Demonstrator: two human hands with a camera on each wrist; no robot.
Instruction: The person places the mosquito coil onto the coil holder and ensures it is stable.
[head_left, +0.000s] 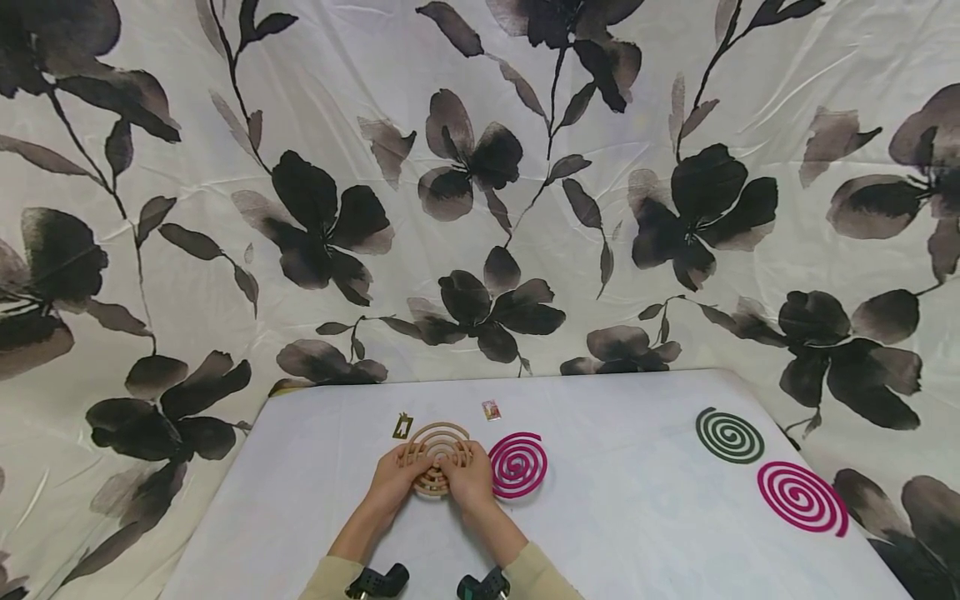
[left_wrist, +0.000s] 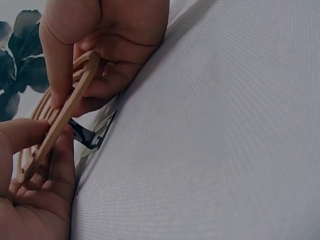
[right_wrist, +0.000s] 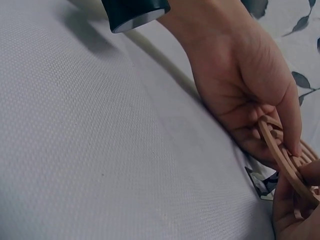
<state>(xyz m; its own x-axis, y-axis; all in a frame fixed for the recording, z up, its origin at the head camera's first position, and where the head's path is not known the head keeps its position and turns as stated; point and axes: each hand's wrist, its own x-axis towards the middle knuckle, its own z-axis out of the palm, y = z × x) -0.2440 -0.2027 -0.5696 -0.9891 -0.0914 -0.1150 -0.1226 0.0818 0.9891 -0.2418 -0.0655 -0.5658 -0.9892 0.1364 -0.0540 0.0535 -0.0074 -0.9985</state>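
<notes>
A tan flat spiral coil [head_left: 438, 429] is held up by both hands, low in the head view. My left hand [head_left: 392, 483] grips its left side, and the right hand [head_left: 472, 479] its right side. Both thumbs press the near face close to the middle, with the other fingers behind. In the left wrist view the spiral coil [left_wrist: 75, 102] stands tilted, pinched between thumbs and fingers. The right wrist view also has the coil [right_wrist: 280, 152], cut off at the frame edge. Fingers hide part of its rings.
Just right of the hands lies a magenta spiral [head_left: 517, 467]. A small gold frame-shaped piece [head_left: 402, 426] and a small red-and-white card [head_left: 491, 410] lie behind. Farther right are a green spiral [head_left: 730, 436] and another magenta spiral [head_left: 802, 498] on the white table [head_left: 630, 517]. A flower-printed cloth [head_left: 570, 250] hangs behind.
</notes>
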